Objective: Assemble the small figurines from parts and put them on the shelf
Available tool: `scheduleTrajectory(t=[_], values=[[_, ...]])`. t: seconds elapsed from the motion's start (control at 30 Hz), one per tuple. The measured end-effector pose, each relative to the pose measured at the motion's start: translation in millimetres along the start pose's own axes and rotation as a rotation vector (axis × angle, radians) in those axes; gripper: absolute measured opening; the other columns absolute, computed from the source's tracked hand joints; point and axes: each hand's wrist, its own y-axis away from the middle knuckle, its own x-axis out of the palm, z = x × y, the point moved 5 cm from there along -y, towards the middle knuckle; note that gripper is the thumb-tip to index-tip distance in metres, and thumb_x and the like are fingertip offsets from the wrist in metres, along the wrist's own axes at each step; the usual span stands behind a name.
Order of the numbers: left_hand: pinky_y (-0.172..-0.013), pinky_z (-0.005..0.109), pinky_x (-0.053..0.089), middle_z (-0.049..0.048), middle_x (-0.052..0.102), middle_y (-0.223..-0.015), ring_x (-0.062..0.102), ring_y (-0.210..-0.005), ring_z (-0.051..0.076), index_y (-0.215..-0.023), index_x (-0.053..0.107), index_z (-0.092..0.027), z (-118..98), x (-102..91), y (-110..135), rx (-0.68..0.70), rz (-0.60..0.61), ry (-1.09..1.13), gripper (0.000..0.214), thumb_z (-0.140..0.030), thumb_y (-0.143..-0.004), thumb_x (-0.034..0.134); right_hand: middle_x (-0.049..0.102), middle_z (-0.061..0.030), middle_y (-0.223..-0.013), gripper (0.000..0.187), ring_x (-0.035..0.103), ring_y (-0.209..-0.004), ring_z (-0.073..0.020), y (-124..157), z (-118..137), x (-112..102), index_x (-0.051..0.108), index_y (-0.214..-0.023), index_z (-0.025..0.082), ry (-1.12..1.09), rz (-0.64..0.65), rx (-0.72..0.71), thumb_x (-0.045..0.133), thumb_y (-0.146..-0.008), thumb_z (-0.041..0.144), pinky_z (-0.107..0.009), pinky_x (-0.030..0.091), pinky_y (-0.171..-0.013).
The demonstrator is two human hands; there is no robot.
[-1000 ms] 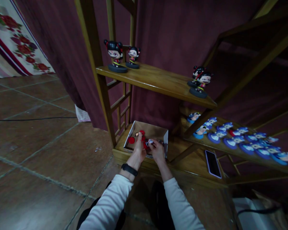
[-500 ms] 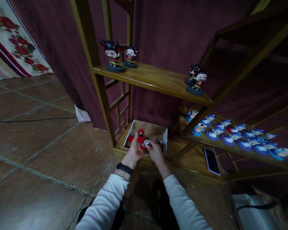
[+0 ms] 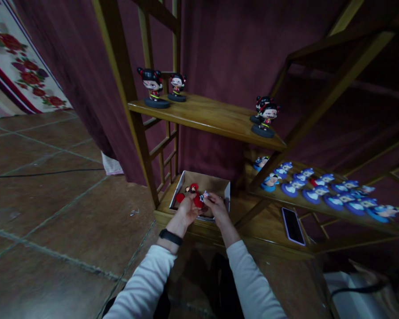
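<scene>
Both my hands reach into an open cardboard box (image 3: 219, 183) on the bottom board of a wooden shelf unit. My left hand (image 3: 186, 212), a black band on its wrist, is closed round a small red-based figurine (image 3: 193, 195). My right hand (image 3: 217, 209) pinches a small pale figurine (image 3: 205, 196) right beside it. More red pieces (image 3: 179, 197) lie in the box.
Black-haired figurines (image 3: 152, 87) stand on the upper shelf (image 3: 213, 116), another pair (image 3: 264, 116) at its right end. Several blue-based figurines (image 3: 322, 189) line the lower right shelf. A phone (image 3: 291, 225) lies on the bottom board. Dark red curtain behind; tiled floor to the left.
My hands have lifted slightly out of the box with the small figurines. The view has tipped down a little.
</scene>
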Motion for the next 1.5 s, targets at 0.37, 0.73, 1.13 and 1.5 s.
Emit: scheduleTrajectory(t=[0.37, 0.73, 1.13, 1.5], values=[[-0.065, 0.034, 0.055, 0.0006, 0.055, -0.052, 0.058, -0.051, 0.012, -0.07, 0.05, -0.012, -1.4, -8.9, 0.7, 0.165, -0.156, -0.093, 0.013, -0.015, -0.083, 0.048, 0.067, 0.0007, -0.08, 0.029, 0.059, -0.076, -0.0143, 1.9, 6.8, -1.7, 0.064, -0.083, 0.02, -0.033, -0.042, 0.003, 0.071, -0.056, 0.029, -0.029, 0.043, -0.077], [-0.065, 0.032, 0.057, 0.0044, 0.063, -0.061, 0.062, -0.06, 0.013, -0.071, 0.057, -0.009, -4.7, -14.3, -2.5, 0.258, -0.197, -0.12, 0.018, -0.022, -0.068, 0.07, 0.067, 0.0001, -0.081, 0.028, 0.06, -0.078, -0.0146, -0.2, 8.9, -4.2, 0.063, -0.082, 0.02, 0.019, -0.055, -0.03, 0.07, -0.057, 0.028, -0.029, 0.045, -0.077], [-0.06, 0.034, 0.057, 0.006, 0.064, -0.059, 0.06, -0.053, 0.013, -0.067, 0.061, -0.008, -8.9, -10.9, 2.7, 0.277, -0.259, -0.18, 0.015, -0.019, -0.066, 0.071, 0.067, -0.0006, -0.078, 0.023, 0.06, -0.076, -0.0151, -3.4, 11.8, -5.2, 0.062, -0.081, 0.02, 0.179, -0.041, -0.128, 0.067, -0.06, 0.028, -0.03, 0.046, -0.076], [-0.058, 0.033, 0.056, 0.0073, 0.064, -0.061, 0.06, -0.053, 0.013, -0.068, 0.061, -0.008, -7.8, -12.3, 2.5, 0.251, -0.275, -0.2, 0.014, -0.018, -0.066, 0.07, 0.068, -0.0013, -0.079, 0.019, 0.062, -0.076, -0.0159, -4.6, 7.5, -6.8, 0.061, -0.083, 0.02, 0.334, -0.046, -0.172, 0.06, -0.065, 0.025, -0.03, 0.048, -0.074]])
